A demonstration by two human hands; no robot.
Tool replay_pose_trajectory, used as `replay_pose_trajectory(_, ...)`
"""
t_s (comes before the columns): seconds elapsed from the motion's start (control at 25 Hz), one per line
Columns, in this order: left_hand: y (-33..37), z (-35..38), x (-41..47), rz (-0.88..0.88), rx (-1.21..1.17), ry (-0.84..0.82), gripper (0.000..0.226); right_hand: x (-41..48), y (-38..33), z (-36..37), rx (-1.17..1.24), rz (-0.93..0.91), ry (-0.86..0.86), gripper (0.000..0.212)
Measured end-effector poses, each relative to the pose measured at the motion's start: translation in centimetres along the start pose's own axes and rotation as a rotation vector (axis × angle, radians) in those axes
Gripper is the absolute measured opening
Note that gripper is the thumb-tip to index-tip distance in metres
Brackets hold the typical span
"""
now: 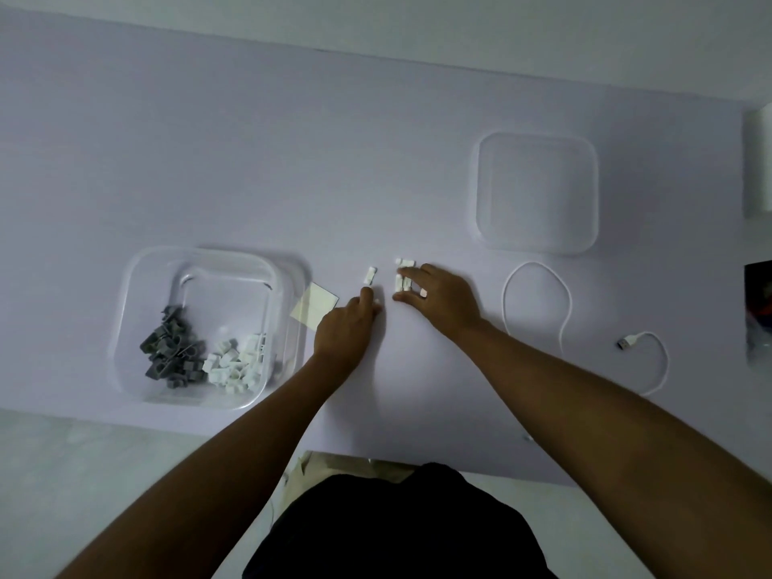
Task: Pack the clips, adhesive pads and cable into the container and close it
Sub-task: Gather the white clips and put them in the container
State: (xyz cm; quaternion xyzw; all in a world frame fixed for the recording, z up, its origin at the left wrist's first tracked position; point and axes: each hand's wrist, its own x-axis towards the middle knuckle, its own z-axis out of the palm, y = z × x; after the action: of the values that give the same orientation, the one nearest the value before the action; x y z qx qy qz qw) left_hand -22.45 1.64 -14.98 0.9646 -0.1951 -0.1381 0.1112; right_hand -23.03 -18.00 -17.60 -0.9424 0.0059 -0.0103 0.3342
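**A:** In the head view, what are the fingers doing?

**B:** The right hand (443,298) lies over the loose white clips (402,270). Its thumb is on the near side of them and its forefinger on the far side, pinching the little heap between them. The other fingers are spread over it, probably so that nothing skids away. The left hand (346,328) is curled with one finger stretched forward. A white speck sits at that fingertip, but I cannot tell whether it is pinched or only touched.

**A:** And the single clip (370,275)?

**B:** It lies just beyond the left fingertips, apart from the heap.

**A:** Where does it all go?

**B:** The container (125,311) stands open, well left of the left fingers. Grey clips (169,348) and white clips (236,361) are already piled in its near half. It looks set there so that the left hand can ferry pieces across.

**A:** The pads?

**B:** The adhesive pads (318,303), a yellowish sheet, lie just left of the left fingers, against the container wall.

**A:** And the cable?

**B:** The cable (569,305) lies looped to the right of the right fingers, untouched. The lid (537,192) lies beyond them to the right, likely parked out of the way until closing.
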Motion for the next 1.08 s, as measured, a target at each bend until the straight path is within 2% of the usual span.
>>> replay_pose_trajectory(0.2, 0.5, -0.8, -0.1, -0.024, -0.020, 0.003, 0.030, -0.3, -0.3, 0.4, 0.032, 0.045, 0.018, 0.044)
replay_pose_trajectory(0.36, 0.3, -0.9, -0.2, 0.054, 0.034, -0.033, 0.032, -0.8, -0.6, 0.3, 0.085, 0.090, -0.016, 0.042)
replay_pose_trajectory(0.44, 0.2, -0.8, 0.1, 0.029, -0.005, -0.060, 0.029, -0.7, -2.0, -0.4, 0.363, 0.306, 0.081, 0.028)
replay_pose_trajectory(0.52, 0.1, -1.1, 0.7, -0.079, -0.199, -0.120, 0.025, -0.5, -3.8, -1.7, 0.998, 0.659, 0.195, 0.015)
replay_pose_trajectory(0.56, -0.1, -1.5, 0.9, -0.142, -0.344, -0.173, 0.025, -0.7, -4.4, -2.3, 1.303, 0.760, 0.204, 0.016)
replay_pose_trajectory(0.6, -0.3, -2.0, 1.3, -0.195, -0.516, -0.232, 0.026, -1.1, -4.6, -2.9, 1.497, 0.796, 0.201, 0.018)
replay_pose_trajectory(0.68, -0.3, -3.5, 1.5, -0.327, -0.966, -0.384, 0.028, -1.9, -4.7, -3.8, 1.605, 0.833, 0.190, 0.023)
replay_pose_trajectory(0.72, -0.1, -4.4, 1.4, -0.400, -1.198, -0.474, 0.029, -2.1, -4.5, -4.0, 1.530, 0.870, 0.192, 0.025)
replay_pose_trajectory(0.8, -0.2, -5.8, 1.1, -0.498, -1.504, -0.608, 0.028, -2.0, -3.9, -3.5, 1.161, 0.859, 0.201, 0.033)
replay_pose_trajectory(0.88, -0.7, -6.9, 0.7, -0.511, -1.629, -0.685, 0.024, -1.7, -2.9, -2.5, 0.741, 0.672, 0.176, 0.026)
replay_pose_trajectory(0.96, -0.7, -7.9, 0.2, -0.502, -1.724, -0.742, 0.022, -1.5, -2.0, -1.8, 0.502, 0.462, 0.124, 0.012)
replay_pose_trajectory(1.08, -0.5, -10.0, -0.3, -0.454, -1.803, -0.805, 0.021, -1.5, -1.3, -1.1, 0.297, 0.332, 0.041, 0.029)
